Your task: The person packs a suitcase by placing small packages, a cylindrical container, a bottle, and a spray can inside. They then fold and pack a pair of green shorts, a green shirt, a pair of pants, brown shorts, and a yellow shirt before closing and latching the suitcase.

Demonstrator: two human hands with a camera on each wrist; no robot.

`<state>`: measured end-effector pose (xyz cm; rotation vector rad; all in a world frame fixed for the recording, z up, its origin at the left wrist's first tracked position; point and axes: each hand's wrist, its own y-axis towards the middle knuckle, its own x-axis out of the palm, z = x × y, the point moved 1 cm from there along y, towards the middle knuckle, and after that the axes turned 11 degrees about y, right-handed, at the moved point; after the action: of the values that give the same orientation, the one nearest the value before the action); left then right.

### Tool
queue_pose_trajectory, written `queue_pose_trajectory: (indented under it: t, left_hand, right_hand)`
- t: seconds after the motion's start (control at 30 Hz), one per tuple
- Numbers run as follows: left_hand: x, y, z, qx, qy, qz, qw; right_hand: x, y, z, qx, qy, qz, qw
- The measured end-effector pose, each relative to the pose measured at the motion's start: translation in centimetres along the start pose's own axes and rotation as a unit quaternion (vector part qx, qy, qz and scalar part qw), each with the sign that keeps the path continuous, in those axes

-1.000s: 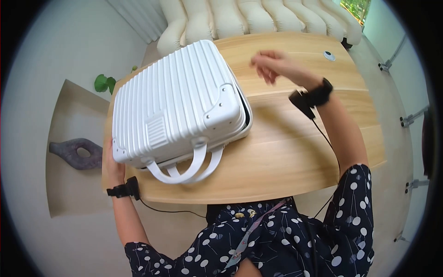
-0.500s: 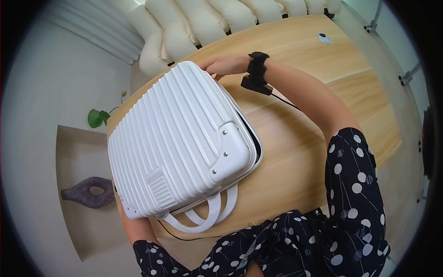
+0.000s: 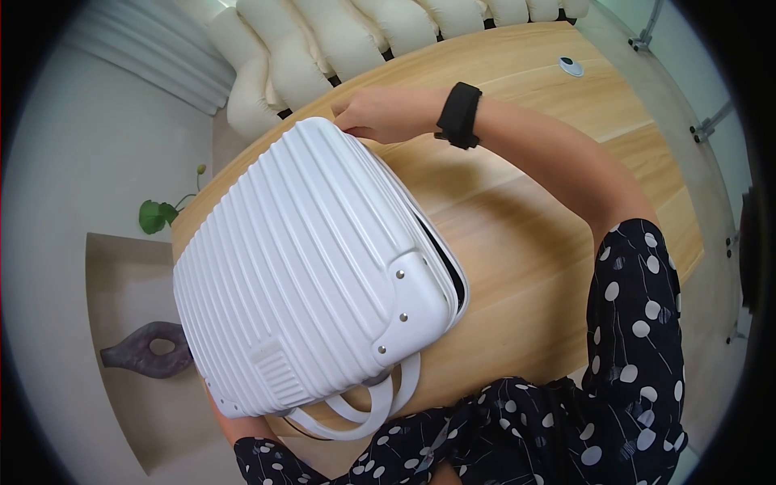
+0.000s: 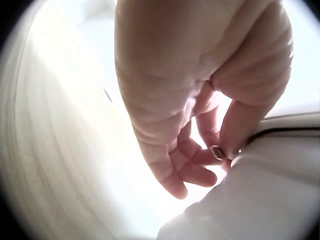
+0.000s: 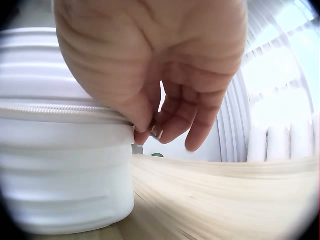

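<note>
A white ribbed hard-shell case (image 3: 299, 250) lies on the table with its two carrying handles (image 3: 380, 404) toward the person. Along its right side the seam stands partly apart, showing a dark gap (image 3: 444, 260). My right hand (image 3: 392, 113) is at the far corner. In the right wrist view its thumb and finger pinch a small metal zipper pull (image 5: 157, 132) where the toothed zipper (image 5: 60, 109) meets the corner. My left hand (image 4: 200, 90), hidden behind the case in the head view, pinches another metal zipper pull (image 4: 217, 152) at the case's seam.
The case rests on a light wooden table (image 3: 525, 194). A small white and black oval object (image 3: 571, 66) lies near its far right corner. Beyond the table stands a cream padded sofa (image 3: 347, 36). A dark ring-shaped ornament (image 3: 153, 350) sits in a wall niche at left.
My right hand has moved from above the table to the case's far corner, then a little farther left. The case sits lower in the head view, now hiding my left hand.
</note>
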<state>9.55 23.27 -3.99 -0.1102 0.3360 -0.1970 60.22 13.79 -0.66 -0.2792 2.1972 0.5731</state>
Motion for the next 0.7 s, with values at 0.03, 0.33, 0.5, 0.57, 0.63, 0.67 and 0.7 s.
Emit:
queue_pose_trajectory:
  t: [0.03,0.33,0.5,0.57,0.63,0.67,0.7]
  left_hand:
    - [-0.1,-0.1,0.0,0.000,0.002,-0.001,1.000]
    - [0.0,0.3,-0.4,-0.004,0.008,-0.007,1.000]
    - [0.3,0.3,-0.7,-0.002,0.013,-0.015,1.000]
    - [0.6,0.4,-0.6,0.001,0.016,-0.019,1.000]
    - [0.8,0.6,-0.5,0.005,0.018,-0.023,1.000]
    - [1.2,0.9,-0.4,0.009,0.022,-0.029,0.999]
    - [1.3,1.3,-0.4,0.015,0.021,-0.031,0.999]
  right_hand:
    - [0.1,-0.7,-0.4,0.002,0.003,-0.001,1.000]
    - [0.0,-7.2,-4.8,-0.013,-0.152,0.055,0.987]
    - [1.3,-11.2,-10.9,0.012,-0.133,0.039,0.990]
    - [1.9,-12.9,-13.9,0.037,-0.111,0.022,0.993]
    - [2.3,-14.4,-16.5,0.063,-0.101,0.017,0.993]
    - [2.6,-15.0,-17.4,0.085,-0.094,0.011,0.992]
    - [3.0,-15.5,-18.0,0.108,-0.096,0.024,0.989]
